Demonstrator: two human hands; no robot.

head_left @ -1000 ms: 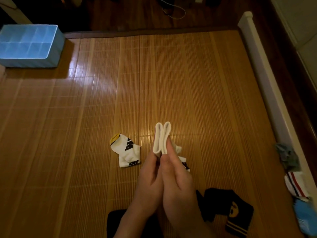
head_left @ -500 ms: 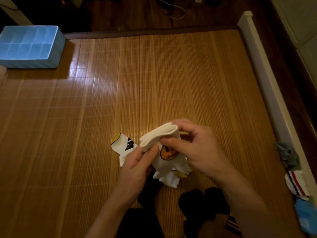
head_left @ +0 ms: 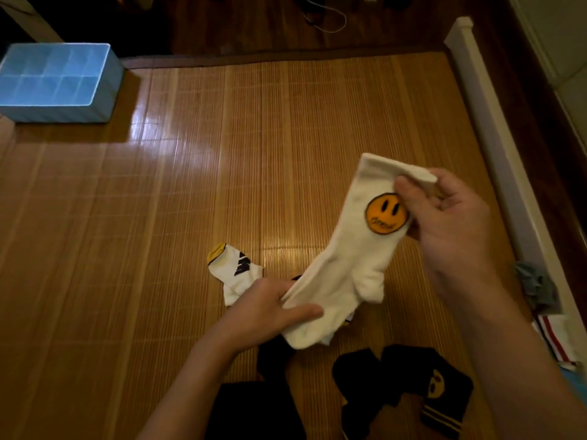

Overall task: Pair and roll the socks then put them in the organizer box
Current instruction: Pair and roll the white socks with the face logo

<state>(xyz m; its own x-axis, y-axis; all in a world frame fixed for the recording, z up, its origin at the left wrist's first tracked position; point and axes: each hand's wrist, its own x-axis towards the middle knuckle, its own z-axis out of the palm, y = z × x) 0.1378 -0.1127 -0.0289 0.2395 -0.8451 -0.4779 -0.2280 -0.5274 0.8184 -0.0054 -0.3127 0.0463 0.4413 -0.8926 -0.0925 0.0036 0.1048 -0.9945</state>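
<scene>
Dim mat [head_left: 158,249]; white sock [head_left: 349,265] hides L hand [head_left: 266,306] fingertips; black socks [head_left: 397,382] cropped.

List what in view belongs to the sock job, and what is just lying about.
Job:
white smiley sock, held by left hand and right hand
white sock with black marks
black smiley socks
striped sock
grey-green sock
blue organizer box

Lying about:
white cable
white rail

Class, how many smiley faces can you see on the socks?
2: one on the held white sock, one on the black sock at bottom right. Others may be hidden.
</scene>
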